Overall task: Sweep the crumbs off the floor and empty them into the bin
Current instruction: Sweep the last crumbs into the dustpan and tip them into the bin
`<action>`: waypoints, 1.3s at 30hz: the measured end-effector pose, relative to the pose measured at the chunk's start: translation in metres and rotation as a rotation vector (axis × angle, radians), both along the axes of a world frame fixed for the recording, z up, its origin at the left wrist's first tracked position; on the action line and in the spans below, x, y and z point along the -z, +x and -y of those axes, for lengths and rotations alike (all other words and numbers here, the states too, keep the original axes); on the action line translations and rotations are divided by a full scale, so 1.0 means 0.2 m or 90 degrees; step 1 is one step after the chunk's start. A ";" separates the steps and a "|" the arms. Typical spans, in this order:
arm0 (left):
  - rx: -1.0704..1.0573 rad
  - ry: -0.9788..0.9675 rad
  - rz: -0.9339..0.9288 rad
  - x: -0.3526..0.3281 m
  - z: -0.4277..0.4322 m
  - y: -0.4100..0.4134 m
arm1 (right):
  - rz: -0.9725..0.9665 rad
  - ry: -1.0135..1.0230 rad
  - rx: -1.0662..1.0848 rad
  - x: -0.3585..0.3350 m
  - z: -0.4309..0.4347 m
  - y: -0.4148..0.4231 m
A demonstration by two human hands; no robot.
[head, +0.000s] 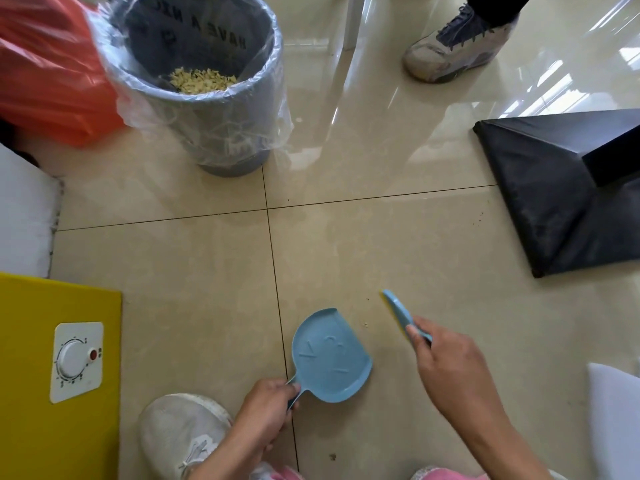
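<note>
A small blue dustpan (330,355) lies flat on the beige tiled floor, and my left hand (265,408) grips its handle. My right hand (446,365) holds a small blue brush (401,313) with yellow bristles, tilted just right of the pan. A few tiny crumbs (365,323) lie on the tile between pan and brush. The grey bin (221,109), lined with a clear plastic bag, stands at the upper left, and pale crumbs (202,79) are piled inside it.
An orange plastic bag (52,74) lies left of the bin. A yellow board with a white timer (76,362) is at the lower left. A black base (561,195) sits at the right. Another person's shoe (453,46) is at the top, my own shoe (180,431) at the bottom.
</note>
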State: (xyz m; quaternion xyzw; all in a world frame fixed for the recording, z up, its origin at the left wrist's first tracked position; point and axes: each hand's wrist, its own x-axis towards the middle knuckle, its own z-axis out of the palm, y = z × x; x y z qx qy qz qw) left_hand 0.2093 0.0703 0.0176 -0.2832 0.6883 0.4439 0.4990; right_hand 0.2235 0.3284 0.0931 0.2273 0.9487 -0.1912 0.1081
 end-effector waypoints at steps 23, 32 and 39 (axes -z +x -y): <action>0.031 -0.002 0.016 -0.13 0.06 -0.02 | 0.108 -0.172 -0.102 0.02 0.27 0.04; -0.023 0.012 0.004 -0.11 0.15 -0.03 | 0.052 -0.030 -0.026 -0.01 0.14 -0.02; -0.045 0.012 0.000 -0.06 0.16 -0.02 | 0.148 -0.223 -0.175 -0.04 0.41 0.04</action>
